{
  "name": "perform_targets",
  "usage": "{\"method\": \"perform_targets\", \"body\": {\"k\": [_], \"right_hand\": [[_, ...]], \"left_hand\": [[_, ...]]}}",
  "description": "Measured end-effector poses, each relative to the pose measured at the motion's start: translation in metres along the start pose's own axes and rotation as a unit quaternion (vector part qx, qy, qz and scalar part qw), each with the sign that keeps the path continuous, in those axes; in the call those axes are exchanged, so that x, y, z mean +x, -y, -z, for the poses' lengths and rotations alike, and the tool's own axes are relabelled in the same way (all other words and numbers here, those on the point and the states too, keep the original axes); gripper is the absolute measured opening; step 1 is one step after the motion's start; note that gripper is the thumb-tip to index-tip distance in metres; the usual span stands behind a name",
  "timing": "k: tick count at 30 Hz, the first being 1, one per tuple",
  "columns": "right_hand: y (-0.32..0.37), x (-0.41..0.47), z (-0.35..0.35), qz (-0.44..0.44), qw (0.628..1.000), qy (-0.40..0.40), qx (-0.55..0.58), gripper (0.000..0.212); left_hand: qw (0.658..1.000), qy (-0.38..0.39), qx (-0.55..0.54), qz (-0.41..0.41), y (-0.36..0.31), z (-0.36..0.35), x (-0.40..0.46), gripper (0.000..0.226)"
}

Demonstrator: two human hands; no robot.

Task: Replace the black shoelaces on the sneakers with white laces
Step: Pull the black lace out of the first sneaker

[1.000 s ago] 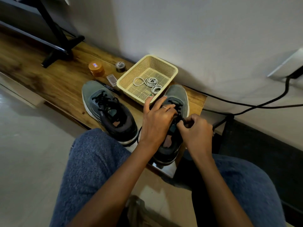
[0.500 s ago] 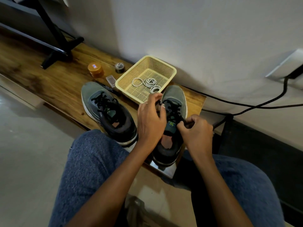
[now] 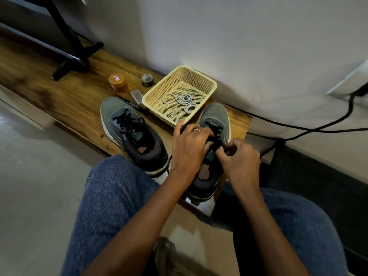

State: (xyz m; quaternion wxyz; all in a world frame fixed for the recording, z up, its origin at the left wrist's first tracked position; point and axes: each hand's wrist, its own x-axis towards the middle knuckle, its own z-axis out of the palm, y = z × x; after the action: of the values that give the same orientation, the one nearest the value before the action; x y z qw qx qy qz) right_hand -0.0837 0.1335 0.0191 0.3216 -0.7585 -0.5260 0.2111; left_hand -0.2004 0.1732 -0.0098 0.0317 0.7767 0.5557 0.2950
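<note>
Basket (image 3: 207, 81) (white laces (image 3: 182, 100) inside) beside sneaker (image 3: 216, 116).

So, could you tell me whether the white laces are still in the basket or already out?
In the basket: the white laces lie coiled on the floor of the yellow basket, untouched.

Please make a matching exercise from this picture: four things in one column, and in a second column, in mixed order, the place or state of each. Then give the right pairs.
Things:
1. white laces
2. left sneaker
3. right hand
4. orange jar

Places or states:
A. pinches a black lace on the right sneaker
B. stands on the wooden shelf, left of the basket
C. lie coiled inside the basket
D. fully laced in black, untouched

Pairs: 1-C, 2-D, 3-A, 4-B
</note>
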Motion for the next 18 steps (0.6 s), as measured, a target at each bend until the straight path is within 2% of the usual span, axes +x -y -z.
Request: {"method": "perform_targets", "body": {"k": [5,8,11,13,16,17,18], "right_hand": [[0.000,0.000,0.000,-0.007,1.000,-0.002,0.006,0.015],[0.000,0.001,0.000,-0.011,1.000,-0.007,0.007,0.014],[0.002,0.002,-0.002,-0.014,1.000,-0.005,0.004,0.014],[0.003,0.002,-0.003,-0.020,1.000,-0.005,0.003,0.014],[0.000,0.003,-0.001,-0.029,1.000,-0.006,0.000,0.015],[-0.002,0.003,0.001,-0.031,1.000,-0.006,0.000,0.016],[-0.003,0.004,0.002,-0.030,1.000,-0.006,-0.001,0.016]], "left_hand": [[1.000,-0.011,-0.009,0.024,-0.005,-0.002,-0.003,0.008],[0.983,0.007,-0.113,0.142,-0.006,0.001,-0.002,0.004],[0.927,-0.008,-0.260,0.271,-0.007,0.002,0.001,0.006],[0.880,-0.044,-0.320,0.348,-0.008,0.002,0.005,0.009],[0.769,-0.102,-0.423,0.468,-0.001,0.002,0.011,0.007],[0.747,-0.105,-0.442,0.485,0.001,0.002,0.012,0.008],[0.751,-0.096,-0.435,0.487,0.001,0.002,0.012,0.008]]}}
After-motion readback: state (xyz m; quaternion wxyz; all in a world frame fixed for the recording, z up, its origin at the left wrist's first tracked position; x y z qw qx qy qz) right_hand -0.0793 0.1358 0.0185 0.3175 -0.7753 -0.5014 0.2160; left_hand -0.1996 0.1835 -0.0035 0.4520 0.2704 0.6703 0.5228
